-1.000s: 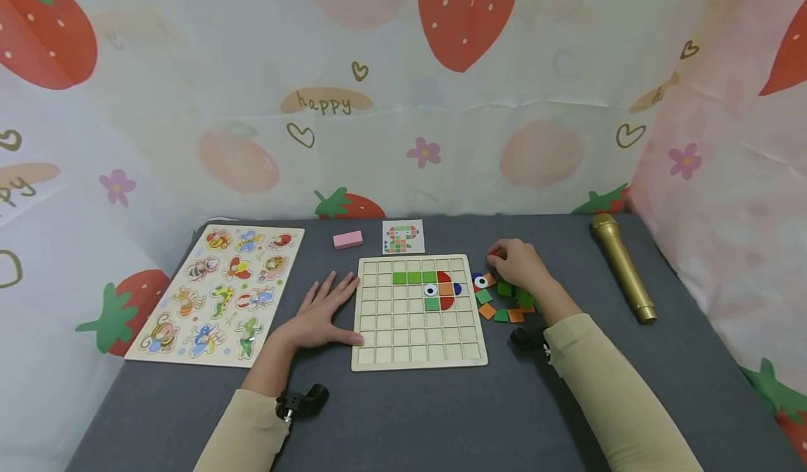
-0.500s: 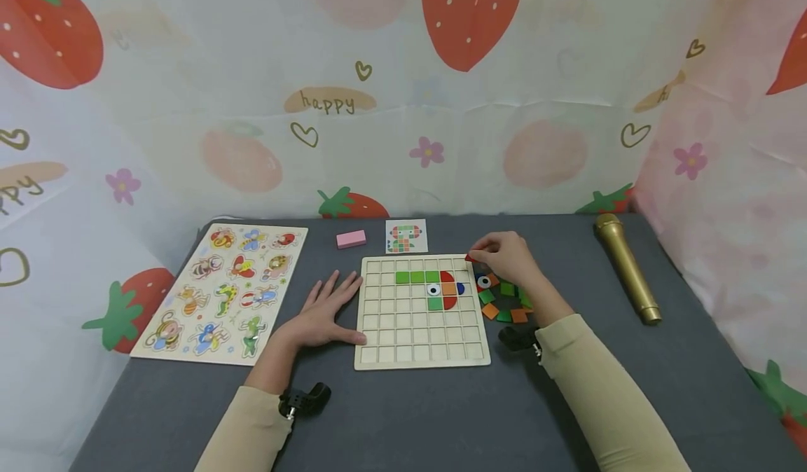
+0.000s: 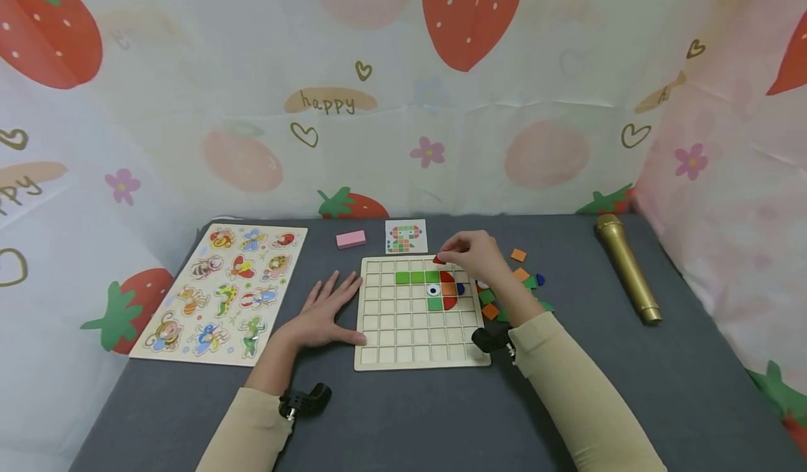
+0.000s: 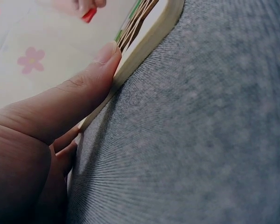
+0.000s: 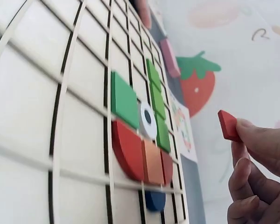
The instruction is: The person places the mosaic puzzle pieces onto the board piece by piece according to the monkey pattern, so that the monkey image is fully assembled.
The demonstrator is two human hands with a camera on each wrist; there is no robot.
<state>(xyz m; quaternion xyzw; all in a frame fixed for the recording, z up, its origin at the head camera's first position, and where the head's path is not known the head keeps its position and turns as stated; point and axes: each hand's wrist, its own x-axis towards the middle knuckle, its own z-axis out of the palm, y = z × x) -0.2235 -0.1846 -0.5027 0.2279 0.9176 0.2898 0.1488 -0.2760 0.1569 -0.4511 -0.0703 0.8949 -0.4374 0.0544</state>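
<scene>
Red piece (image 5: 228, 125), perhaps quarter-round | right grip (image 3: 476, 256) pinching it | left grip (image 3: 321, 319) spread | loose tiles (image 3: 490, 311) part-hidden

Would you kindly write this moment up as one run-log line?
right hand: pinches red piece, clear of grid board | left hand: touches its left edge | loose pieces: right of grid board

Smooth wooden board (image 3: 419, 318), ribbed matt cloth (image 4: 191, 126)
</scene>
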